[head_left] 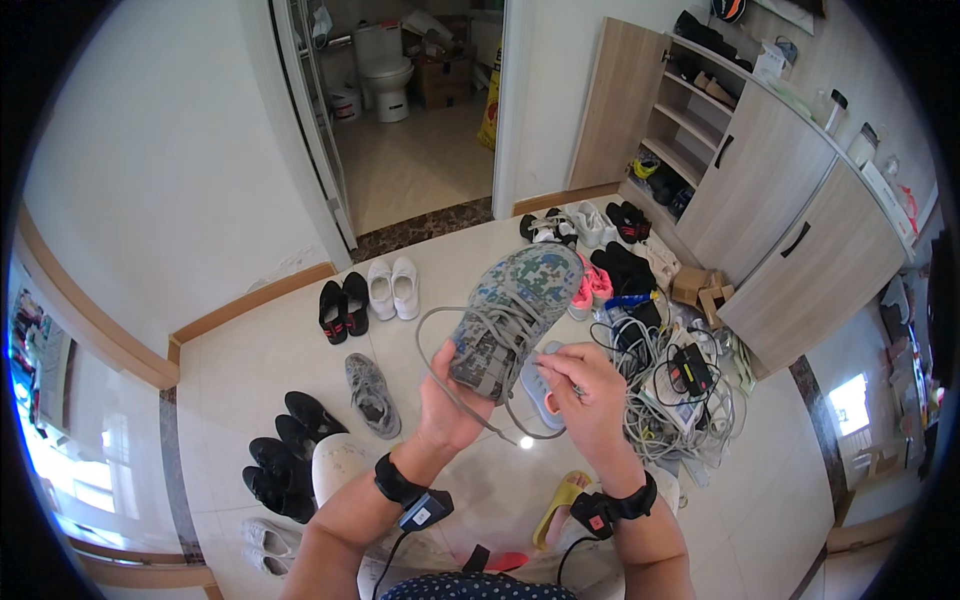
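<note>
A grey camouflage lace-up sneaker (515,300) is held up in front of me, toe pointing away and to the right. My left hand (450,405) grips it around the heel. A grey shoelace (425,335) hangs from it in a wide loop on the left, with an end dangling below the heel. My right hand (588,390) is closed in a pinch at the shoe's right side, on the lace. Another part of the lace loops down beneath that hand. The matching grey sneaker (372,396) lies on the floor to the left.
Black shoes (345,305) and white shoes (393,288) line the floor at left. A tangled pile of cables (680,400) lies at right, beside a cardboard box (697,288). Behind it stands a shoe cabinet (780,190) with one door open. Beyond the doorway is a toilet (385,75).
</note>
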